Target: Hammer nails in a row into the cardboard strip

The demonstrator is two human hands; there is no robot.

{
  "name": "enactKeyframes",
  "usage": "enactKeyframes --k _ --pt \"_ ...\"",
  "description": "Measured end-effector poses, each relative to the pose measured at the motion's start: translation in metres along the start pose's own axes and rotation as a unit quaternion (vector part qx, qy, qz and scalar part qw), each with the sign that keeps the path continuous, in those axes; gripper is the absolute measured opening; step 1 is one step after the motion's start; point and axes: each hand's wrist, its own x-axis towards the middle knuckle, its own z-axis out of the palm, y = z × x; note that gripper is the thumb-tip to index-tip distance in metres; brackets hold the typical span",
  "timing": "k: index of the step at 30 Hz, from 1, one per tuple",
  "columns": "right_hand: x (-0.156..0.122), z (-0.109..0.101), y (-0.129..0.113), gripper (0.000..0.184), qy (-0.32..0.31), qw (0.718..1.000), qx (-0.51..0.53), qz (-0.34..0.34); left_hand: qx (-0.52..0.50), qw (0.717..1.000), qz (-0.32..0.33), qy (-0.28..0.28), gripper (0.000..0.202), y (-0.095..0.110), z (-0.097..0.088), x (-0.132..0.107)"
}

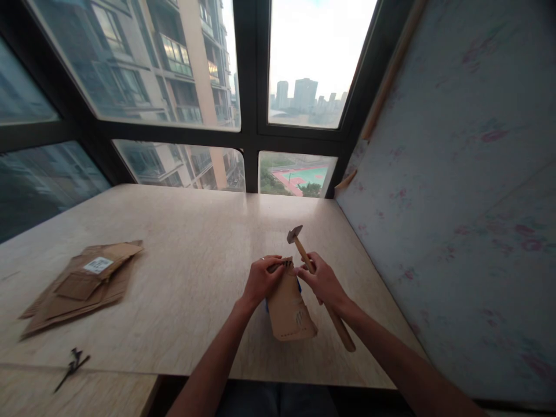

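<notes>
A tan cardboard piece [290,310] with small marks along its near edge and dark marks at its far end sits in front of me. Something blue [299,285] shows at its side, mostly hidden. My left hand [264,279] is closed on the far left corner of the cardboard piece. In my right hand [321,278] is a hammer [339,330] with a wooden handle, its metal head pointing away from me. The thumb and fingertips of that hand come close to the cardboard's far edge; whether they touch it I cannot tell.
On the left of the pale tabletop [186,260] lies a stack of flattened cardboard [93,278] with a white label. A small black tool [73,368] rests near the front left edge. Windows [304,63] stand behind, and a flowered wall [469,202] borders the right side.
</notes>
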Motion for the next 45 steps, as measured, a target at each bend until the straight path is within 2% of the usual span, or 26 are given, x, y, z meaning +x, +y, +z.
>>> enactKeyframes --k 6,11,17,28,45 --pt "0.022 0.010 0.006 0.033 0.028 0.996 0.083 -0.016 0.023 1.000 -0.001 -0.014 0.022 0.000 -0.004 0.001" --pt "0.034 0.008 0.008 0.037 -0.026 0.992 0.121 -0.036 0.024 0.999 0.015 -0.031 0.021 0.005 -0.005 0.004" --pt "0.034 0.008 0.009 0.039 -0.075 0.984 0.156 -0.035 0.015 0.998 0.005 -0.053 0.015 0.005 -0.005 0.007" --pt "0.041 0.017 0.014 0.036 -0.038 0.989 0.137 -0.035 0.073 0.991 0.059 -0.098 0.020 -0.003 -0.010 0.012" --pt "0.039 0.023 0.020 0.036 -0.012 0.986 0.159 -0.046 0.069 0.991 0.027 -0.109 0.019 0.004 -0.012 0.013"
